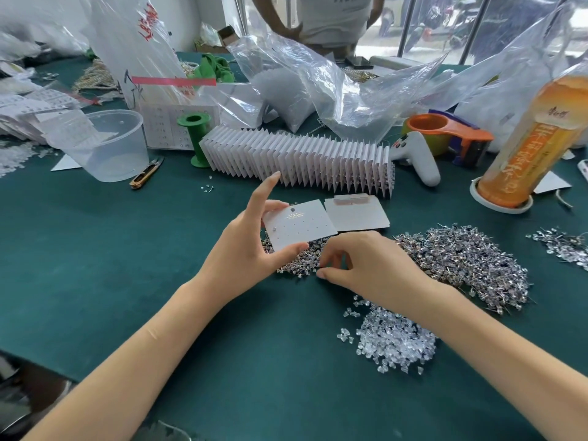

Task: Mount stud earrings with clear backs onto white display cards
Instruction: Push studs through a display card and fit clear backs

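green table (95,249); stud pile (471,259), clear backs (394,342)

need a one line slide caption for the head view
Left hand holds a white display card; right hand picks at silver stud earrings.

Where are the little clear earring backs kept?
The clear backs lie in a loose heap on the green table, lower right, just under the right forearm and below the stud earrings.

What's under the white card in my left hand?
Under the held display card, part of a stud earring pile shows on the green table. How far the pile extends beneath it is hidden.
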